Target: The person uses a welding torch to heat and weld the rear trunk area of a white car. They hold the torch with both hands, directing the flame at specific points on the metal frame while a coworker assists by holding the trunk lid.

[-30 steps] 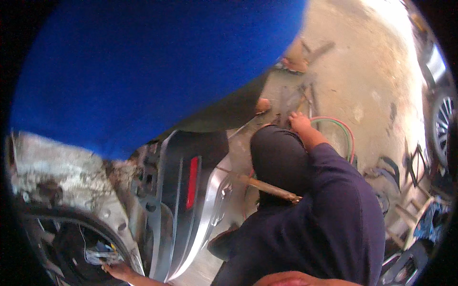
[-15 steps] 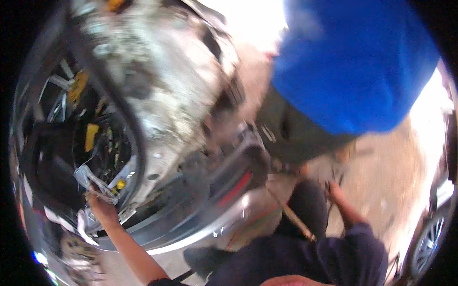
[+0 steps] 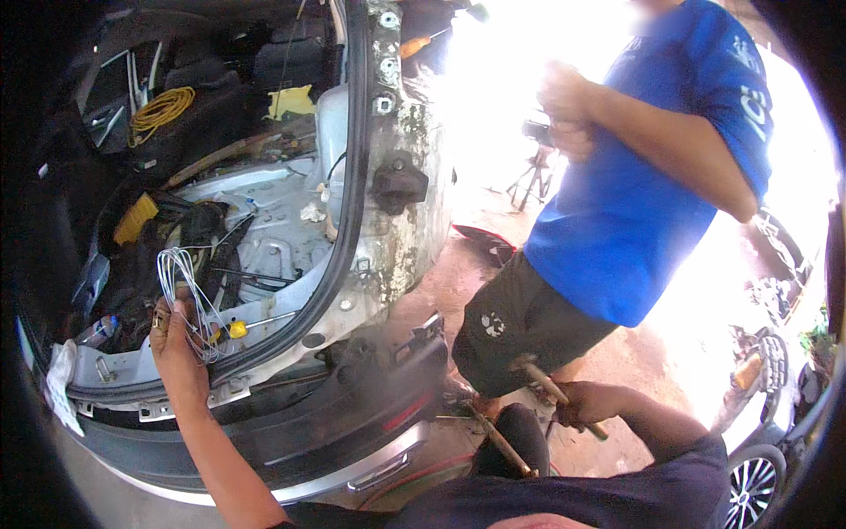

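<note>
My left hand (image 3: 181,339) grips a loose coil of thin silvery wire (image 3: 182,286) over the open rear of a car. The coil's loops rise above my fingers. Just to its right, a screwdriver with a yellow handle (image 3: 237,329) lies on the body sill. On the other side, my right hand (image 3: 589,404) is closed round a wooden handle (image 3: 551,388), which looks like that of a hammer; its small dark head points up and left, close to a co-worker's shorts (image 3: 511,326).
A co-worker in a blue shirt (image 3: 617,176) stands ahead to the right, hands raised. The stripped boot floor (image 3: 273,212) holds tools and dark cloth; a yellow coiled cord (image 3: 163,110) lies deeper inside. Below runs the bumper (image 3: 308,441). Another wooden stick (image 3: 507,445) leans near my leg.
The view has swung and sharpened, showing more of the car's inside and the co-worker. My left hand still has the wire. My right hand now shows clearly with the wooden handle.
</note>
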The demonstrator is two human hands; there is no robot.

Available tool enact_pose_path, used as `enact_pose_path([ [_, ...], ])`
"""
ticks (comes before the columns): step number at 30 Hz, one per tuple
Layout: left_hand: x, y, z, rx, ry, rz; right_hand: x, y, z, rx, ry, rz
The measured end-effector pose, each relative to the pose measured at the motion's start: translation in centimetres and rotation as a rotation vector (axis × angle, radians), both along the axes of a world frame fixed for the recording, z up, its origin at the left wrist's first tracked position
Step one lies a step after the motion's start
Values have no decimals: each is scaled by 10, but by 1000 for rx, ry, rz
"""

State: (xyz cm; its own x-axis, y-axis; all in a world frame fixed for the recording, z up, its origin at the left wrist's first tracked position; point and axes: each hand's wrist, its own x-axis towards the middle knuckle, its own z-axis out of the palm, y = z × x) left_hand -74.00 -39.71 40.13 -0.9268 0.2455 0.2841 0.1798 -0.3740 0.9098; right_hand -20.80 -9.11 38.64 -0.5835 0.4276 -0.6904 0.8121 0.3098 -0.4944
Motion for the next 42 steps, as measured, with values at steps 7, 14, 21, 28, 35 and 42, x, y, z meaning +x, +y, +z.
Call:
enact_pose_path([
  [7, -7, -13, -4, -22, -2, -37, -102, -14, 189, 941, 325, 740],
  [14, -2, -9, 2, 53, 8, -67, -220, 72, 334, 1102, 525, 148],
  [21, -2, -10, 1, 49, -10, -109, -238, 60, 359, 1963, 240, 549],
  [28, -3, -6, 2, 83, -17, -124, -225, 121, 397, 2067, 165, 987],
  [35, -3, -23, 1, 45, -22, -111, -258, 83, 394, 1604, 185, 390],
  [42, -9, -11, -5, 54, -15, -134, -250, 107, 400, 1830, 119, 664],
])
